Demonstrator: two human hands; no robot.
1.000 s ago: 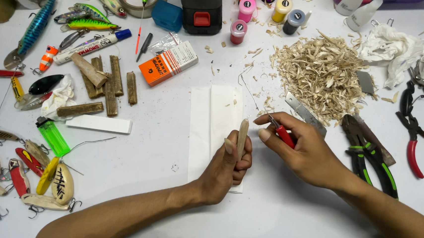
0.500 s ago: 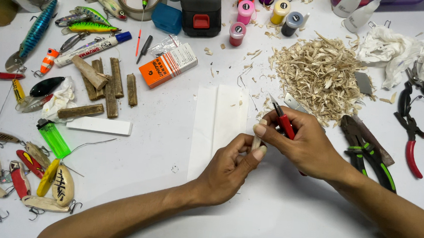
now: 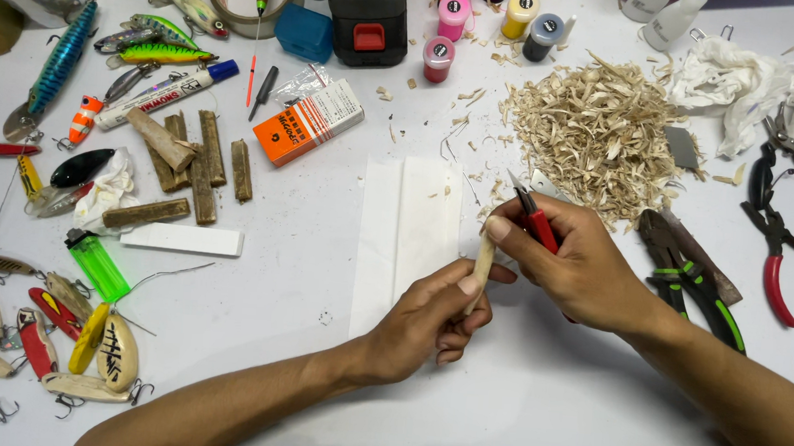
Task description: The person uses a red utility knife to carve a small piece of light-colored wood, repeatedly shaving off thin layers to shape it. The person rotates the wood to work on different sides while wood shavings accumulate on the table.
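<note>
Hiding most of the knife (image 3: pixel 535 225), the right hand (image 3: pixel 573 268) leaves only a red handle strip and a short grey blade tip showing above its fingers; whether the edge touches the wood cannot be made out. The lower end of the small wooden stick (image 3: pixel 482 268) is likewise covered, buried in the curled fingers of the left hand (image 3: pixel 427 323), and both forearms run off the bottom and right edges of the view.

The stick stands almost upright in the picture, its long axis running away from the person, leaning slightly to the right, with its pale upper end under the right thumb. The left hand is clenched around its lower half from below-left; the right hand, closed on the knife, presses against its top from the right. The stick sits over the white table (image 3: pixel 532 419), just right of a folded white paper sheet (image 3: pixel 411 224). A pile of wood shavings (image 3: pixel 594 134) lies beyond the right hand, and green-handled pliers (image 3: pixel 704 291) lie just beside its wrist.
</note>
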